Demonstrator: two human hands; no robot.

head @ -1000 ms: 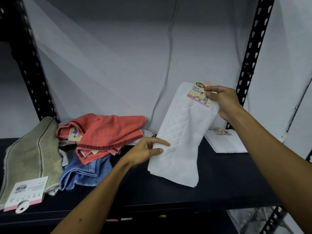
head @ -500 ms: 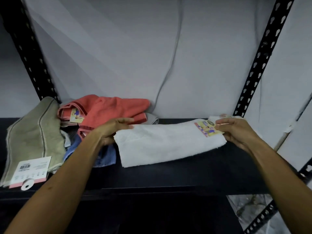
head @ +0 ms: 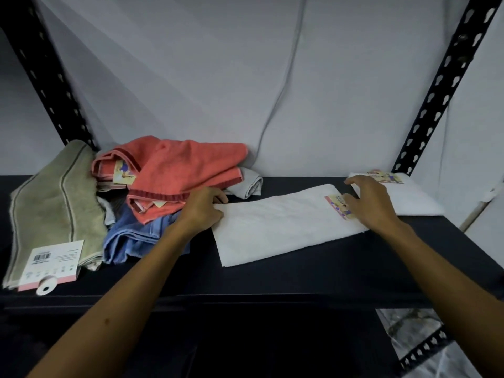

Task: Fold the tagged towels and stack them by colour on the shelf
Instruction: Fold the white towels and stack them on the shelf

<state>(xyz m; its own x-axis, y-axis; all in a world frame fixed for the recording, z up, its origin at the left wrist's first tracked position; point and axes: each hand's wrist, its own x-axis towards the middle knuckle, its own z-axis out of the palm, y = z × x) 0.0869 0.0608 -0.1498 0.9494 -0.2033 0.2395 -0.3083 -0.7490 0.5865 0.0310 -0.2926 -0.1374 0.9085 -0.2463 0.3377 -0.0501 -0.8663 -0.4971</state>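
A long white towel (head: pixel 278 227) lies flat across the black shelf (head: pixel 272 279), folded into a narrow strip. Its coloured paper tag (head: pixel 336 207) shows at the right end. My left hand (head: pixel 201 211) pinches the strip's left corner with curled fingers. My right hand (head: pixel 368 205) rests on the right end with fingers spread, partly covering the tag. A folded white towel (head: pixel 409 200) with its own tag lies at the back right, just beyond my right hand.
A heap sits at the left: a red towel (head: pixel 185 165) on top of a blue towel (head: pixel 131 236), an olive towel (head: pixel 51 203) with a barcode card, and a pale rolled cloth (head: pixel 248 184). Black perforated posts (head: pixel 441 85) frame the shelf.
The white towel, held upright a second ago, has been laid down flat on the shelf. My right hand has released the tag end and now rests spread on it.
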